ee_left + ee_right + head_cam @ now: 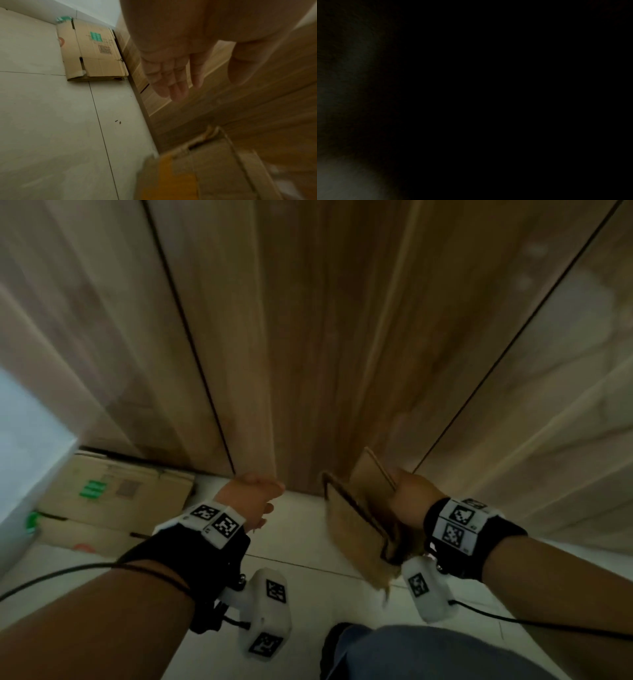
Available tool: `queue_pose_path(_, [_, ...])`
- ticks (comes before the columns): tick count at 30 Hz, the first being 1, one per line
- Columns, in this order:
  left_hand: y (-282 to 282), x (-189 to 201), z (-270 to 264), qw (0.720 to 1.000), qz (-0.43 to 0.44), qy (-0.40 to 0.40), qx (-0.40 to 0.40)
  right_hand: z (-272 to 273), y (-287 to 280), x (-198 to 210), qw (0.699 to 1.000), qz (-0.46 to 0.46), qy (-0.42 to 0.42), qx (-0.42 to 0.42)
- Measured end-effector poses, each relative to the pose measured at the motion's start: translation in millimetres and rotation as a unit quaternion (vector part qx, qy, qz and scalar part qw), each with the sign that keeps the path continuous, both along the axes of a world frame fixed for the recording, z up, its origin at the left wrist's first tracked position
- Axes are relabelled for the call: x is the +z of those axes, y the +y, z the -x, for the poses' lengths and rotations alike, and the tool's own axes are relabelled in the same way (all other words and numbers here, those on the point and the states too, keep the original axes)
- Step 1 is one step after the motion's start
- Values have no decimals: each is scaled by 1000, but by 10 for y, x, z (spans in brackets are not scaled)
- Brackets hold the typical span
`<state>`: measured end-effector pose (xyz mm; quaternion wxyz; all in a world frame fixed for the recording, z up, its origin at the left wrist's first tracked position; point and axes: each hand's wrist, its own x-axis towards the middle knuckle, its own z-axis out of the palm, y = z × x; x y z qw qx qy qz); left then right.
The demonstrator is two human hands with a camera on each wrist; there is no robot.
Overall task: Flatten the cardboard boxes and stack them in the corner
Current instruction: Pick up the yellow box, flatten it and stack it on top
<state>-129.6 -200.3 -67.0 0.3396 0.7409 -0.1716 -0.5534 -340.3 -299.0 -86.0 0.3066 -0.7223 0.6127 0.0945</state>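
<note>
Head view: right hand (411,501) grips flattened box (359,518); left hand (251,496) fingers (164,81) relaxed, empty.

We face tall wood-grain panels (308,337) rising from a pale tiled floor (51,121); a white wall (96,10) meets them at left.

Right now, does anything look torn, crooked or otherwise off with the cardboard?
The cardboard piece held in the right hand has a ragged, frayed lower end. On the flattened stack in the corner, the upper sheet sits offset from the one below, so edges don't line up. The right wrist view is nearly black, so it adds nothing.
</note>
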Motion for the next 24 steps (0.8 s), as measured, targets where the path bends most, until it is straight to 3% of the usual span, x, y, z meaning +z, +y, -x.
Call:
queue_pose_path(4, [314,167,-166,999,30,-10,21,-428,138,456,996,26,-64,50])
queue_pose_path(9, [784,445,-515,989,46,17,140,-1085,497,909,979,65,-156,116])
queue_pose_path(11, [981,499,-665,987,43,18,151,-1294,640,1041,971,81,-192,122])
queue_pose_path(19, [1756,786,-1088,986,20,-79,145,-2042,1215,1478,917,140,-366,68])
queue_pose_path(24, [1936,881,-1226,977,7,-121,178,-2312,1538,1538,863,96,-496,-29])
